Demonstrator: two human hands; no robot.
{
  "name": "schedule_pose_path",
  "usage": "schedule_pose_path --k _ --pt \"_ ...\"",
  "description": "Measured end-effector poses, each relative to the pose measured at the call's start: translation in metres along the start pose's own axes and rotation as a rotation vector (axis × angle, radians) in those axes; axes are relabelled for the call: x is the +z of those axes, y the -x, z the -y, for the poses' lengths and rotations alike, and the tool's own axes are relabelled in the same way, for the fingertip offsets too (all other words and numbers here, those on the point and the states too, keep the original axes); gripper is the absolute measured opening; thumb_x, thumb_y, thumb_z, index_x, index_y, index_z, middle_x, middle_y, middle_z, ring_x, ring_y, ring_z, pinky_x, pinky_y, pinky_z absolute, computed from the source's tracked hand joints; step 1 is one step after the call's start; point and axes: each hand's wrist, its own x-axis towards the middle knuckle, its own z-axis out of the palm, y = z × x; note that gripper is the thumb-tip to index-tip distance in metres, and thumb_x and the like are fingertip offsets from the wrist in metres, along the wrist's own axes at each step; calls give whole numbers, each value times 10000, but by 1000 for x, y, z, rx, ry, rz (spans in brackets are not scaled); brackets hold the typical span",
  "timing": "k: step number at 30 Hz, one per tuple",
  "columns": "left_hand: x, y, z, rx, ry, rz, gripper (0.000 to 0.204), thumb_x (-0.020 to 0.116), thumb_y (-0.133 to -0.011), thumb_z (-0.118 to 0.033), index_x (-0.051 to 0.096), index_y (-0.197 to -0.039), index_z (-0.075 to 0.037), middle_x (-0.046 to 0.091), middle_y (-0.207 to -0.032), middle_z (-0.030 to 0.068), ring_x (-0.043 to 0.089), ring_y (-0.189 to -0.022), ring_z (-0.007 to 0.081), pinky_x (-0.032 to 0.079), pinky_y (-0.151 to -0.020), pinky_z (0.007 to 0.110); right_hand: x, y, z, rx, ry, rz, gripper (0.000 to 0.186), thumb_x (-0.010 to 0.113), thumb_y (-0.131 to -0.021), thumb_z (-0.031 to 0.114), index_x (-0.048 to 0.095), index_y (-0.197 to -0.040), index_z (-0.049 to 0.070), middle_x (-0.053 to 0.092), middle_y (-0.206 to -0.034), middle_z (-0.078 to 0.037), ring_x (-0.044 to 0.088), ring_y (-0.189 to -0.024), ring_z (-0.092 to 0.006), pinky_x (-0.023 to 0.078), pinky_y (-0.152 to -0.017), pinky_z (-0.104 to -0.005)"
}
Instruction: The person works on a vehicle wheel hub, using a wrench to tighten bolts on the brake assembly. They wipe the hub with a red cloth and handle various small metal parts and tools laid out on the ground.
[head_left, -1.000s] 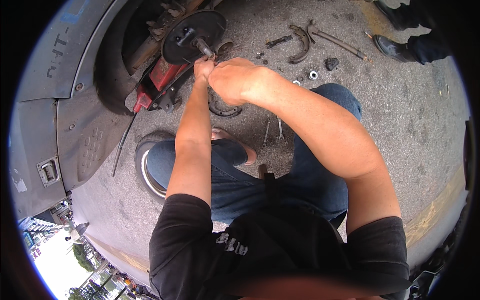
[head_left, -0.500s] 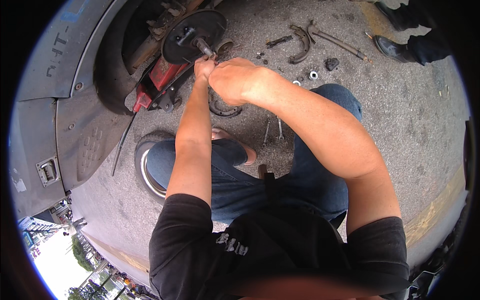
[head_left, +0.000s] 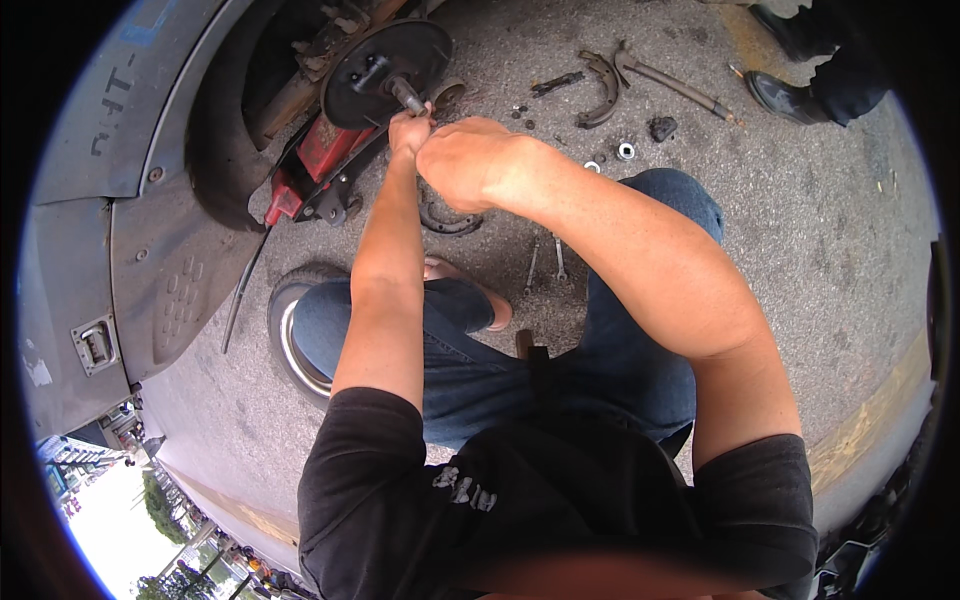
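Observation:
My left hand (head_left: 406, 132) is closed right at the tip of a bare metal spindle (head_left: 408, 95), which sticks out from the middle of a round dark brake backing plate (head_left: 355, 75). Pressed against it from the right is my right hand (head_left: 462, 160), its fingers curled in and its back turned up. Whatever the two hands grip is hidden behind the fingers and knuckles. Beneath my right hand, a curved brake shoe (head_left: 452, 222) lies on the ground. A red jack (head_left: 326, 145) stands under the vehicle, left of my hands.
A grey vehicle body (head_left: 90, 220) fills the left side. On the pavement lie a hammer (head_left: 680, 88), another brake shoe (head_left: 606, 95), a socket-like ring (head_left: 626, 151), a dark lump (head_left: 663, 128) and a wrench (head_left: 561, 258). A wheel (head_left: 285, 335) rests by my left knee; another person's shoe (head_left: 782, 97) is at upper right.
Both hands stay at the spindle tip with hardly any visible movement. The other person's foot at the upper right has shifted slightly.

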Motion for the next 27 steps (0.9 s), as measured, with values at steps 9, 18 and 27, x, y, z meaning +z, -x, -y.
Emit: schedule_pose_path --k 9,18,27 --pt "2 -4 4 -3 -10 -13 278 706 -936 -371 792 -969 -109 737 -796 35 679 -768 152 514 -746 325 2 -1 -1 -24 8 -9 186 631 -766 8 734 -911 -45 732 -973 -220 716 -969 -335 557 -859 -415" --pt "4 -19 23 66 71 21 291 697 -933 -392 796 -970 -121 748 -811 44 695 -800 177 512 -777 339 4 -2 -2 -28 -7 -13 166 627 -761 14 736 -873 -41 734 -943 -217 720 -945 -342 563 -832 -430" --pt "4 -18 20 44 52 22 302 688 -945 -389 793 -975 -108 748 -808 47 694 -794 174 511 -776 334 2 -3 -3 -4 -20 42 165 624 -767 13 738 -879 -29 735 -959 -206 717 -964 -335 562 -837 -422"
